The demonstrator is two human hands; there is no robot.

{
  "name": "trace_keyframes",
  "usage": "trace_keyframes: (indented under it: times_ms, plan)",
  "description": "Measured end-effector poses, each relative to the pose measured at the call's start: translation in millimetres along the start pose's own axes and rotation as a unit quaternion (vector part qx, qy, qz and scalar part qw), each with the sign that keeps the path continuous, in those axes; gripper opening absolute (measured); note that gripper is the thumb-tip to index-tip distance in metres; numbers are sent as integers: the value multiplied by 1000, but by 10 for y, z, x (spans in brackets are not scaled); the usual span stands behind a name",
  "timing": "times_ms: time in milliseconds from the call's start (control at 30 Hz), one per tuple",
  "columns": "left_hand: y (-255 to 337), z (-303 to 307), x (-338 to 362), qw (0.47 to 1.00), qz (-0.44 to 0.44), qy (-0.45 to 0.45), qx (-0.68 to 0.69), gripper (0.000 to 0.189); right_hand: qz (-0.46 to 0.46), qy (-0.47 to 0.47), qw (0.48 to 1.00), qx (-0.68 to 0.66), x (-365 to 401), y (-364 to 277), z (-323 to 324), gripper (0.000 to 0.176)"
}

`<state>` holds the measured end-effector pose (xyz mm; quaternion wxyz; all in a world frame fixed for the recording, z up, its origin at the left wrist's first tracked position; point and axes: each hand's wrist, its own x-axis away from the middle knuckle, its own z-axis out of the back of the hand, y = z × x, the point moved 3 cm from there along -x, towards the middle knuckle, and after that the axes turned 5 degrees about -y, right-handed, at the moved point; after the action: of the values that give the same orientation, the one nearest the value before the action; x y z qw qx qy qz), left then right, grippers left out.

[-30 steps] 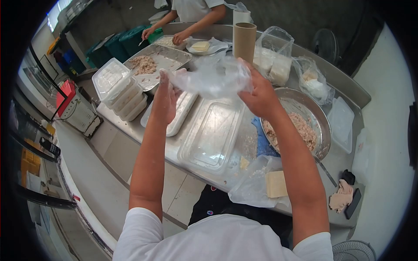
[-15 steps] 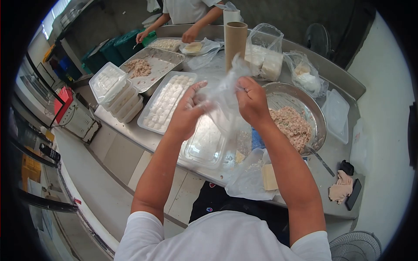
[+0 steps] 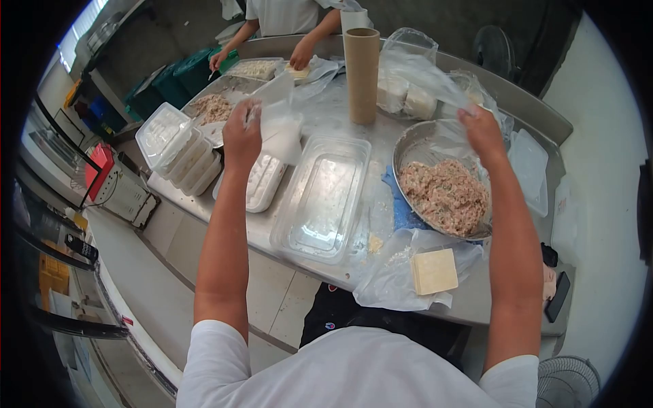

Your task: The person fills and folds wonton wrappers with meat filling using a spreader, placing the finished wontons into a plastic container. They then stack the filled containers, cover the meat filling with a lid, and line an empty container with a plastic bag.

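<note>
My left hand [image 3: 243, 136] is raised at the left, closed on a clear plastic sheet [image 3: 282, 129]. That sheet hangs over a white container of dumplings [image 3: 262, 183] and partly covers it. Out to the right, my right hand [image 3: 483, 132] grips another thin clear plastic sheet [image 3: 432, 78], which stretches up and to the left. Below that hand sits a round metal bowl [image 3: 401, 146] of minced meat filling [image 3: 445, 194]. Between my arms lies a clear plastic container [image 3: 323, 197]. A stack of square wrappers [image 3: 435, 272] rests on plastic near the front edge.
A cardboard tube [image 3: 362, 75] stands upright at the back beside bagged white blocks [image 3: 415, 98]. Stacked lidded containers [image 3: 180, 153] are at the left. Across the metal table, another person's hands [image 3: 299, 54] work near wrappers. A phone [image 3: 558, 296] lies at the right edge.
My hands have moved wide apart, left and right, from close together. The bunched plastic is now spread as separate sheets, one in each hand.
</note>
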<state>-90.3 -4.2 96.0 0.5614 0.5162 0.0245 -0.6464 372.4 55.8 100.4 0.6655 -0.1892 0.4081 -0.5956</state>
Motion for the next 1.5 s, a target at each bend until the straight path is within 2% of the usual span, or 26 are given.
trace_keyframes:
  times_ms: [100, 167, 233, 333, 367, 433, 467, 533, 567, 633, 700, 767, 800, 867, 900, 967, 1000, 1067, 1100, 1167, 1200, 1267, 1300, 1367, 1433, 1500]
  plan:
    - [241, -122, -362, 994, -70, -15, 80, 38, 39, 47, 995, 78, -51, 77, 342, 27]
    - [356, -294, -650, 984, -93, -15, 149, 41, -57, 65, 996, -36, 69, 55, 624, 28]
    - [632, -430, -943, 963, -71, -35, 258, 47, -53, 72, 994, -68, 153, 45, 880, 28]
    - [934, -591, -1468, 985, -144, 5, 96, 45, -45, 73, 989, -120, 257, 230, 1314, 26]
    - [988, -705, -1638, 984, -146, 3, 101, 45, -40, 67, 987, -142, 302, 269, 1432, 25]
    - [1137, -869, -1912, 962, -237, 126, 55, 20, -35, 98, 983, -150, 526, 155, 1594, 25]
    - [1185, -962, -2020, 961, -239, 125, 61, 20, -28, 125, 979, -160, 660, 112, 1682, 25]
    - [1212, -1250, -2255, 992, -103, -31, -60, 40, -25, 129, 977, -166, 898, 192, 1903, 26]
    - [1104, -1451, -2390, 992, -107, -33, -55, 40, -21, 128, 976, -175, 1025, 250, 2016, 26]
    - [777, -2025, -2547, 908, -197, -174, -326, 37, -39, 163, 970, -179, 1304, 369, 2217, 26]
    - [693, -2175, -2522, 926, -150, -198, -285, 37, -57, 192, 962, -183, 1584, 523, 2411, 26]
    - [534, -2414, -2629, 837, -260, -392, -280, 46, -75, 228, 953, -186, 1869, 728, 2620, 26]
    - [697, -2349, -2507, 834, -262, -397, -278, 46, -81, 229, 952, -185, 1982, 821, 2704, 26]
    - [1144, -2025, -2251, 863, -135, -307, -377, 57, -102, 253, 947, -167, 2202, 941, 2845, 30]
    - [1114, -2093, -2218, 863, -137, -310, -376, 57, -106, 254, 947, -166, 2292, 951, 2861, 30]
    - [1058, -2166, -2146, 820, -251, -299, -418, 66, -135, 263, 939, -173, 2399, 940, 2807, 29]
    - [1058, -2176, -2143, 820, -250, -300, -419, 66, -136, 261, 940, -174, 2418, 872, 2746, 29]
    - [998, -2219, -2144, 904, -100, -364, -200, 57, -180, 253, 931, -193, 2425, 633, 2534, 29]
    - [867, -2278, -2234, 905, -96, -365, -198, 57, -177, 232, 929, -227, 2401, 513, 2336, 30]
    - [678, -2493, -2403, 754, -356, -379, -401, 54, -169, 144, 924, -312, 2347, 254, 1872, 32]
    - [709, -2444, -2360, 756, -356, -377, -400, 54, -163, 71, 915, -363, 2316, 112, 1624, 33]
    - [860, -2054, -2215, 919, -317, -125, -199, 53, -166, 3, 886, -434, 2231, -135, 1093, 34]
    - [952, -1908, -2094, 918, -315, -127, -206, 53, -168, -22, 872, -458, 2176, -263, 853, 37]
    - [1197, -1517, -1763, 952, -277, -124, -34, 39, -164, -95, 852, -488, 2064, -480, 403, 46]
    - [1183, -1196, -1474, 962, -230, -136, -59, 37, -143, -162, 846, -487, 1898, -659, -16, 56]
    - [968, -1072, -1165, 960, -86, -266, 20, 57, -137, -190, 843, -484, 1773, -818, -362, 61]
